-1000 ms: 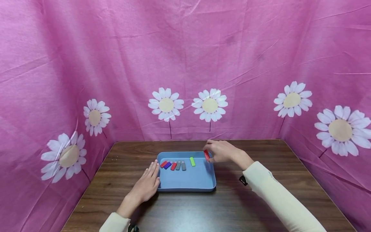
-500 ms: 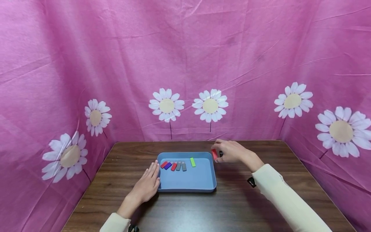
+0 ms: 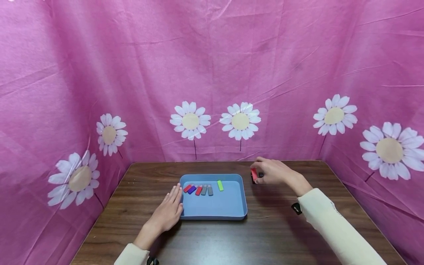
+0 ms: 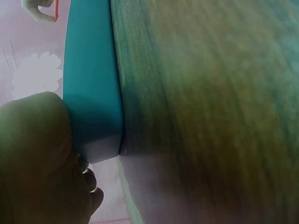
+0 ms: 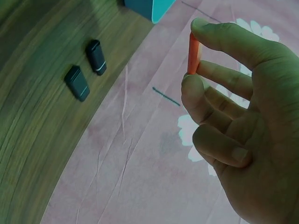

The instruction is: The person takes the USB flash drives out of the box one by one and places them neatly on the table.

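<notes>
My right hand pinches a red stick between thumb and finger, right of the blue tray; the right wrist view shows the stick held at its ends. Below it in that view lie two black sticks on the table. My left hand rests with straight fingers against the tray's left side. Inside the tray, along its back, are red sticks, a purple one, two grey ones and a green one.
The brown wooden table extends around the tray. Behind and beside it hangs a pink cloth printed with white flowers. A black object shows at the right wrist.
My right hand has moved rightward from over the tray's back right corner to over the table, carrying the red stick. Black sticks have come into view beneath it. The left hand stays put.
</notes>
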A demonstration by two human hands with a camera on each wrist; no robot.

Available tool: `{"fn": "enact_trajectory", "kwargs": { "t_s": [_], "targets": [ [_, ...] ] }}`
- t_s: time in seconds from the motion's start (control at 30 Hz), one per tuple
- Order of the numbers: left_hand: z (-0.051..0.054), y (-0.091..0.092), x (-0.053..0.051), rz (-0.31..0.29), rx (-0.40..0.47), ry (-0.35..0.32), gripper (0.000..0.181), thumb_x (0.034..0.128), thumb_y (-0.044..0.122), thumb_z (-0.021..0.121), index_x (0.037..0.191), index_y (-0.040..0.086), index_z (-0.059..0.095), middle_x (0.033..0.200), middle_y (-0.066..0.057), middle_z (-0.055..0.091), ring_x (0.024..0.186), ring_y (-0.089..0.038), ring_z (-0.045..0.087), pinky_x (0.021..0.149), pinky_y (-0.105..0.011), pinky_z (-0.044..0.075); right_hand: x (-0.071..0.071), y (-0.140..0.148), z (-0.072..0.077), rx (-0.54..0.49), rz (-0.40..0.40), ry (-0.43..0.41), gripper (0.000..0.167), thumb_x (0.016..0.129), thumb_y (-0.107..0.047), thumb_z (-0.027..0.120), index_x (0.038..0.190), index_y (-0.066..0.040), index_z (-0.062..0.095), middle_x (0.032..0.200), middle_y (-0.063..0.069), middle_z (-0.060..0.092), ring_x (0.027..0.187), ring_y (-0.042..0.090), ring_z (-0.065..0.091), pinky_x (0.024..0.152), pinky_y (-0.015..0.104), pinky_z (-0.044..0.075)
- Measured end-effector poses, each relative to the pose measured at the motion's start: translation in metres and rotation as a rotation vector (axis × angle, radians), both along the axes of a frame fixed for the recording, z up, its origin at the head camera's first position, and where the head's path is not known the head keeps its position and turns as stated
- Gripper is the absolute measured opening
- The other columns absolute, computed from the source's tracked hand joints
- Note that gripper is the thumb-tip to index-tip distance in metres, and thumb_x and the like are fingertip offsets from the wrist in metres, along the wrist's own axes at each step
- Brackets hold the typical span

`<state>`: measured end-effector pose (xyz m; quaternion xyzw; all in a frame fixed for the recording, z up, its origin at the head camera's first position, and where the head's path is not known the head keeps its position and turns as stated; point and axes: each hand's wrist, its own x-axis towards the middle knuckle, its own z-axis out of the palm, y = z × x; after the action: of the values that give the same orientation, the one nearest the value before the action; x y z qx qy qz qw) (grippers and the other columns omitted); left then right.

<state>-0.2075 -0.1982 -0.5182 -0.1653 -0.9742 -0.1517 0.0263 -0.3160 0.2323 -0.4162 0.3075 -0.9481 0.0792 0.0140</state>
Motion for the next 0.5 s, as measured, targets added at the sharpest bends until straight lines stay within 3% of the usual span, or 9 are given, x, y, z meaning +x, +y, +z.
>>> {"fn": "enact_trajectory", "kwargs": {
  "t_s": [0.5],
  "targets": [
    [-0.001,0.0,0.0,0.004,-0.002,-0.009,0.059,0.1126,0.019,0.047,0.162,-0.01,0.033,0.175,-0.024,0.024,0.163,-0.042,0.025,0.132,-0.058,0.028,-0.001,0.025,-0.002,-0.032,-0.042,0.034,0.047,0.081,-0.029,0.089,0.124,-0.015,0.076,0.118,0.003,0.066,0.078,0.017,0.063,0.069,0.045,0.058]
  ]
}}
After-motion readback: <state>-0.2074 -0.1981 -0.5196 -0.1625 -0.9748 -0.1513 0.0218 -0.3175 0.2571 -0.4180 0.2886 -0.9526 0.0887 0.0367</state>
